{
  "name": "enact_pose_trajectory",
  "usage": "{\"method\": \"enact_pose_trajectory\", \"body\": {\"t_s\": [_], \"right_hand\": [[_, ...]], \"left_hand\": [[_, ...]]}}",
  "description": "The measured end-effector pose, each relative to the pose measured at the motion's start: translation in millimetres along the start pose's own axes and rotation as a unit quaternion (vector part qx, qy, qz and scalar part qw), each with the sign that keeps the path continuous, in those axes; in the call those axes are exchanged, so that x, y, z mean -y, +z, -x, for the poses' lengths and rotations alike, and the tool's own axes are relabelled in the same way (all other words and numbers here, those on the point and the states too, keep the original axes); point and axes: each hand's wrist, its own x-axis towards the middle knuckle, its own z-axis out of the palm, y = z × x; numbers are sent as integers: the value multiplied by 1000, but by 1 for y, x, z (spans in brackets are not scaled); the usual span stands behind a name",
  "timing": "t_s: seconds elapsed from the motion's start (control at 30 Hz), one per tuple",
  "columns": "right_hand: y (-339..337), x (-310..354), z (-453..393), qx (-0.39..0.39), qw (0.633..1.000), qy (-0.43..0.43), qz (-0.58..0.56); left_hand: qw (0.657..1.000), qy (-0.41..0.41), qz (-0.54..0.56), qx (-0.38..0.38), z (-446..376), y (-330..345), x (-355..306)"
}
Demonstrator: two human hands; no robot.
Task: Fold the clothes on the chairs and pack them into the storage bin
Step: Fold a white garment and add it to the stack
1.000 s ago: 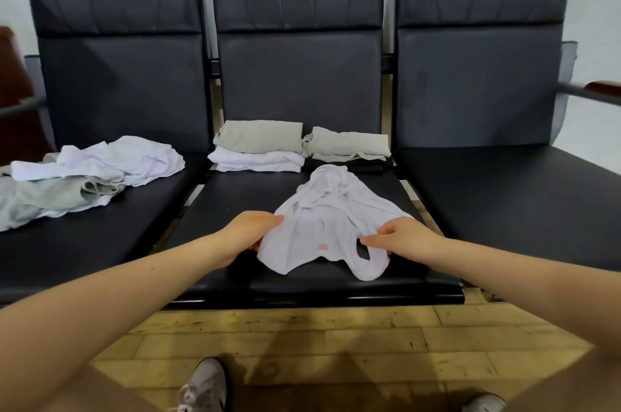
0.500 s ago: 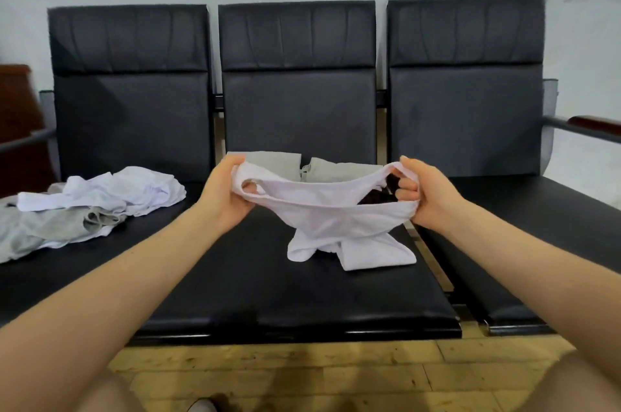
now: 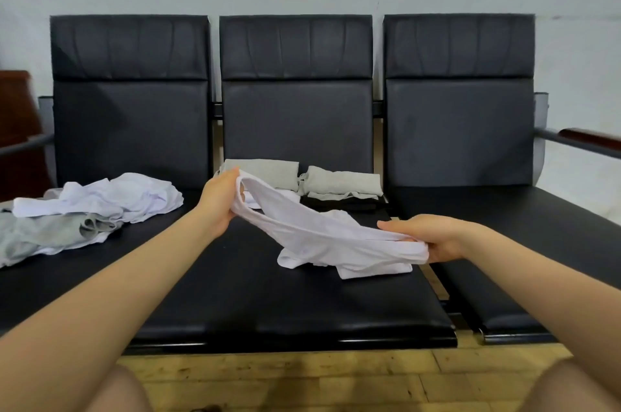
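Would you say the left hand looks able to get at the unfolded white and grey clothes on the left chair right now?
Probably not yet: the left hand grips the white garment, as does the right hand. The pile lies uncovered beside it, so the way looks free after letting go.

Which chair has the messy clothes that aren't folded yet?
The left chair. Its seat holds a crumpled white and grey heap. The middle chair has neat folded stacks at the back, and the right chair has no clothes.

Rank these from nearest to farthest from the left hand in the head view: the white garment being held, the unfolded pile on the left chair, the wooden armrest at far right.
1. White garment, gripped by the left hand.
2. Unfolded pile, left chair seat.
3. Wooden armrest, far right edge.
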Motion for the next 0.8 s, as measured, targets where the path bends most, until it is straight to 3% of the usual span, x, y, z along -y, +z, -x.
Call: {"method": "enact_pose_trajectory", "body": {"t_s": [0.13, 0.27, 0.37, 0.47, 0.67, 0.8], "right_hand": [[4, 14, 14, 85, 981, -102, -140], [15, 49, 28, 122, 920, -225, -297], [20, 94, 33, 87, 903, -289, -306], [20, 150, 53, 45, 879, -351, -318], [13, 238, 126, -78, 862, -482, -134], [11, 272, 173, -156, 813, -552, -96]], "left_hand": [[999, -15, 36, -3, -7, 1, -6], [979, -28, 174, 100, -5, 7, -26], [981, 53, 132, 134, 1, 23, -64], [981, 131, 106, 101, 10, 42, -113], [955, 275, 108, 13, 50, 60, -220], [927, 371, 34, -42, 74, 65, -274]]}}
